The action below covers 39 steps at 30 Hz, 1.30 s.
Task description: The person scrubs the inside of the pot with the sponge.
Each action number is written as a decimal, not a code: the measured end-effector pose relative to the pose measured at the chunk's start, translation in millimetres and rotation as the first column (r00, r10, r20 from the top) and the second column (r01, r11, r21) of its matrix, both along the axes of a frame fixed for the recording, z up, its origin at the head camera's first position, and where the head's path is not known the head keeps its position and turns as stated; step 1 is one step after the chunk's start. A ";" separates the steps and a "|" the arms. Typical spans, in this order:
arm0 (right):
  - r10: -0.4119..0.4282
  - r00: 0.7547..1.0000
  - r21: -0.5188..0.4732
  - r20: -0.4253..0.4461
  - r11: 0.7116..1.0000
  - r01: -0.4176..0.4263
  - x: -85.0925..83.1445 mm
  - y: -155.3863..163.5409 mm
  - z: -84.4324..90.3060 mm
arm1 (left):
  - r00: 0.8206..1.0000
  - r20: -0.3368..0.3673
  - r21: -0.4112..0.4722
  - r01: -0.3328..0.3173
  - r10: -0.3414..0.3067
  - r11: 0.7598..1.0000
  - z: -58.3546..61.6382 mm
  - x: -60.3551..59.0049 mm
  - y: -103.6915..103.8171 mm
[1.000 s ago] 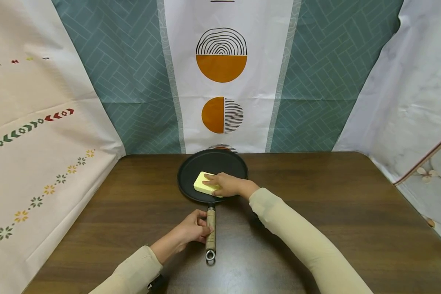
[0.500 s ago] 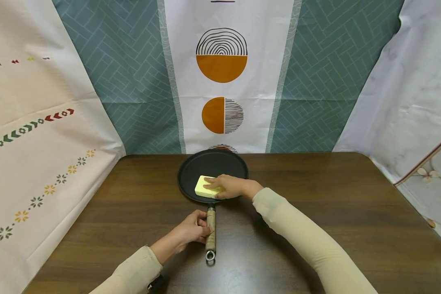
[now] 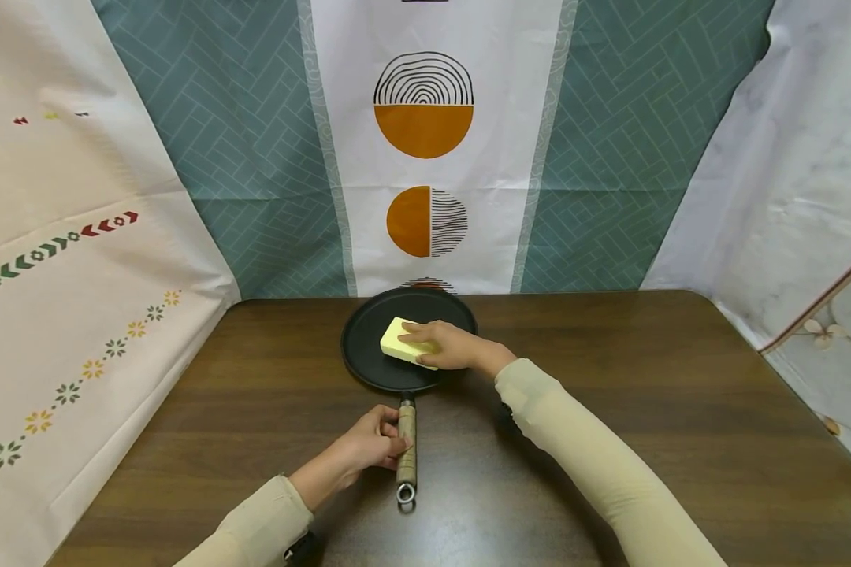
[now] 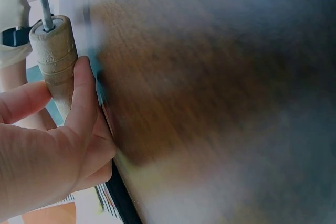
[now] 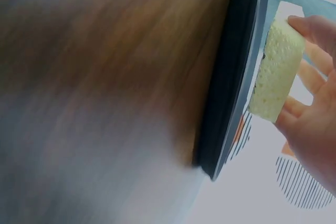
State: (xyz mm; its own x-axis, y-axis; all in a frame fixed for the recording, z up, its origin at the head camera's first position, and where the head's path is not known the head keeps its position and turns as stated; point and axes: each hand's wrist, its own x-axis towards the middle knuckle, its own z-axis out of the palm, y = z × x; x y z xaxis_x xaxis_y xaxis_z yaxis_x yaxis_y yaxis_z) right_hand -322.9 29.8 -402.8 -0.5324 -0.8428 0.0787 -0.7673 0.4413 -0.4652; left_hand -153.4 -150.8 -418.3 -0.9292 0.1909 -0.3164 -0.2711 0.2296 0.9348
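Note:
A black flat frying pan [image 3: 369,342] lies on the table, its wooden handle [image 3: 407,466] pointing toward me. My left hand [image 3: 367,442] grips that handle from the left; in the left wrist view, thumb and fingers pinch the wooden handle [image 4: 55,56] near its ring end. Over the pan, my right hand [image 3: 457,347] holds a pale yellow sponge [image 3: 397,340] from the right side. The right wrist view has the sponge [image 5: 279,66] between thumb and fingers, with a light gap between it and the pan's rim [image 5: 231,77]. Specks of dark residue show along the sponge's lower edge.
The brown wooden table [image 3: 610,378] extends to both sides of the pan. A patterned cloth [image 3: 255,157] hangs behind its far edge, with a cream cloth [image 3: 78,331] on the left and a pale marbled one [image 3: 787,213] on the right.
My right hand has shifted the sponge slightly toward me, then away again, and the sponge now appears raised off the pan. The left hand stays on the handle.

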 end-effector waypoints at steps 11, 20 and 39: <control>-0.178 0.984 -0.113 -0.009 0.978 0.176 -2.4 49.3 6.4 | 1.000 -0.011 -0.017 0.000 0.000 1.000 -0.4 0.0 0.3; -0.331 0.943 -0.168 -0.036 0.932 0.321 -0.9 90.3 6.7 | 1.000 -0.014 -0.015 0.001 -0.001 1.000 -0.1 0.3 1.0; -0.678 0.730 -0.155 -0.086 0.733 0.662 12.4 123.1 -4.6 | 1.000 -0.010 -0.021 -0.007 0.007 1.000 2.1 -0.1 3.0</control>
State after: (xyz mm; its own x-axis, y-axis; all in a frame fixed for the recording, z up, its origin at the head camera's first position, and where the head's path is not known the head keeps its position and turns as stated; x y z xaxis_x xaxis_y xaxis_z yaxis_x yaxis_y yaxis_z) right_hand -310.5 152.9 -407.3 -0.9336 -0.2523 0.2544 -0.3464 0.8175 -0.4602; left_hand -153.5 -147.8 -416.2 -0.9337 0.1776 -0.3110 -0.2636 0.2470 0.9325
